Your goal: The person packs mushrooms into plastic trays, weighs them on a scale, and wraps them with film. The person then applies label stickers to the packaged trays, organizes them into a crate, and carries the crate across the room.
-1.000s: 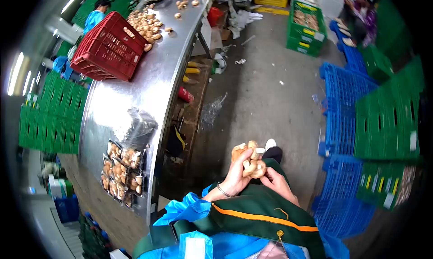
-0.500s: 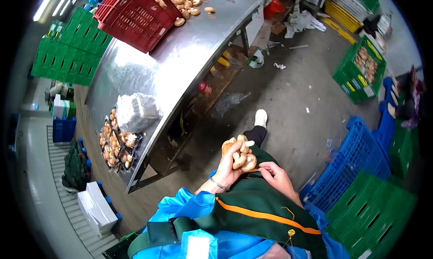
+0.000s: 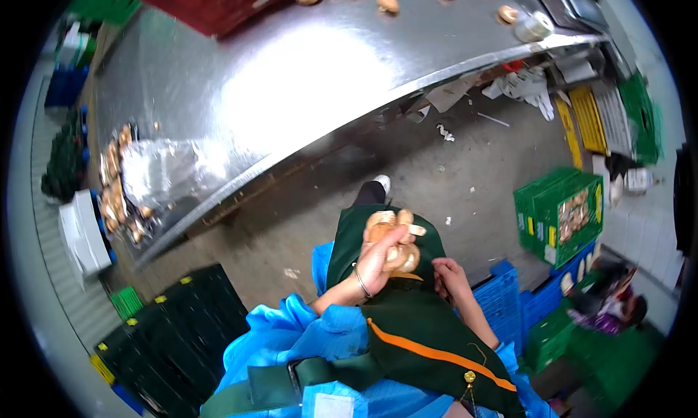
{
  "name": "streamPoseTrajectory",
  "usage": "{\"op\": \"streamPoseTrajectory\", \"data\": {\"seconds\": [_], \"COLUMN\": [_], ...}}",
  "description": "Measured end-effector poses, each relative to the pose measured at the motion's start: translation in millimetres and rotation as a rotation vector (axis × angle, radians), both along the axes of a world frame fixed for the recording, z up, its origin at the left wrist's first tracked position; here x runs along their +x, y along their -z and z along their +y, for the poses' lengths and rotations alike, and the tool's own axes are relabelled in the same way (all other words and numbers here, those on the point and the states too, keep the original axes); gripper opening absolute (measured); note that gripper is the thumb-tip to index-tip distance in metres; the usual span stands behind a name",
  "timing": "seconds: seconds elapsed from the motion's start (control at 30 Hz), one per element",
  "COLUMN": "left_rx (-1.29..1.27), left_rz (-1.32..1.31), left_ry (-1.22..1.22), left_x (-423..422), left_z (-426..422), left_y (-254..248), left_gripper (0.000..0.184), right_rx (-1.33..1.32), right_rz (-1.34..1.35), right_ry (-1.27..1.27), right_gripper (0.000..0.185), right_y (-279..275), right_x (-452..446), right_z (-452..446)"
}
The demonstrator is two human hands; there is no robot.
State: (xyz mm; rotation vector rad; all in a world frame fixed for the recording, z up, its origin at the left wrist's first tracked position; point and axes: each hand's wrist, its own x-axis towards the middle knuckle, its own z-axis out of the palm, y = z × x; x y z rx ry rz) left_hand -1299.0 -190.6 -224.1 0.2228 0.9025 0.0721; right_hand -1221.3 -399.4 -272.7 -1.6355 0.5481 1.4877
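Several brown mushrooms [image 3: 396,256] are bunched in my left hand [image 3: 372,270], whose fingers wrap round them in front of my body. My right hand [image 3: 452,280] is beside the dark green apron [image 3: 418,312], its fingers curled in at the cloth. Whether it pinches the apron or something small is hidden. Beyond my hands stands a metal table [image 3: 189,76]. Packed mushrooms [image 3: 113,192] in dark trays lie at its left end, next to a clear plastic bag [image 3: 163,172].
A red crate [image 3: 207,7] and loose mushrooms [image 3: 387,4] are on the table. At right are a green crate of mushrooms [image 3: 556,218], a blue crate [image 3: 498,305] and a seated person [image 3: 611,305]. Dark crates [image 3: 174,338] stand at lower left. Scraps litter the floor.
My view has turned to the right and come nearer the table. My left hand still holds the mushrooms; the fingers of my right hand have curled in more at the apron.
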Motion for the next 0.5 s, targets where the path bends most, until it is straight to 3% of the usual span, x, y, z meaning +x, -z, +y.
{"op": "streamPoseTrajectory", "data": {"seconds": [0.13, 0.23, 0.3, 0.37, 0.43, 0.47, 0.5], "left_rx": [-0.031, 0.02, -0.041, -0.149, 0.107, 0.156, 0.008], "left_rz": [0.11, 0.14, 0.265, 0.289, 0.237, 0.168, 0.136], "left_ry": [-0.346, -0.636, -0.694, -0.922, -0.949, -0.992, -1.037], "left_x": [-14.6, -1.3, 0.2, 17.9, 34.0, 40.3, 39.0], "left_z": [-41.1, -87.0, -113.1, -163.1, -192.2, -204.4, -212.2], "left_y": [17.8, 24.0, 24.3, 41.0, 45.9, 50.4, 50.6], "left_gripper": [0.028, 0.027, 0.027, 0.021, 0.019, 0.018, 0.019], "right_rx": [-0.006, -0.073, -0.069, 0.015, 0.062, 0.052, 0.04], "right_rz": [-0.091, -0.161, -0.345, -0.628, -0.868, -0.814, -0.761], "right_ry": [-0.431, -0.895, -1.223, -1.691, -2.012, -1.922, -1.831], "right_gripper": [0.016, 0.017, 0.019, 0.016, 0.02, 0.024, 0.029], "right_y": [39.4, 96.6, 152.7, 192.7, 197.1, 212.7, 235.7], "right_x": [69.8, 130.7, 152.3, 198.1, 224.8, 232.0, 237.9], "right_z": [7.3, 28.2, 17.8, 39.9, 74.3, 86.6, 97.4]}}
